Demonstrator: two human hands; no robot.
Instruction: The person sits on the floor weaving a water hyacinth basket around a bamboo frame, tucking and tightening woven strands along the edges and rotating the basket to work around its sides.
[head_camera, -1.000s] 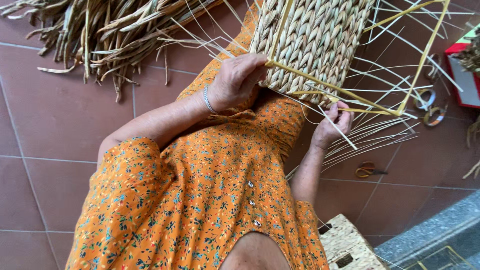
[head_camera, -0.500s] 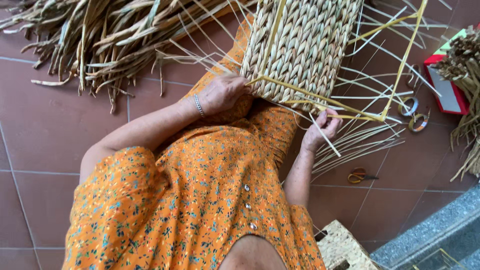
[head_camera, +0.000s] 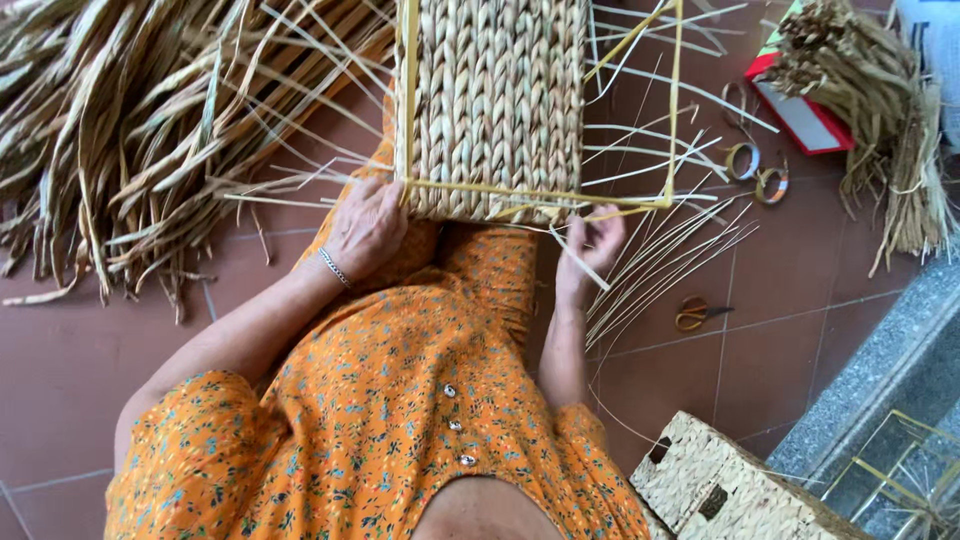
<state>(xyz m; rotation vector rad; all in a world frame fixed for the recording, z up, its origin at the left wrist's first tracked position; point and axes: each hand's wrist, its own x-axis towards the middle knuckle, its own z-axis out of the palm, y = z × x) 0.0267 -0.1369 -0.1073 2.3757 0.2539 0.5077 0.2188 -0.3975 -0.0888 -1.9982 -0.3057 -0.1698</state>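
Straw heaps at ten o'clock on the tiled floor. Left hand grips the woven basket's yellow frame at twelve. Right hand pinches a pale strand. Scissors lie at three.

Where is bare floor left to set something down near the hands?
Bare red-brown floor tiles lie below the heap of dried reed leaves, beside the left hand. A smaller patch sits below the small orange-handled scissors. Around the right hand, thin pale splints crowd it.
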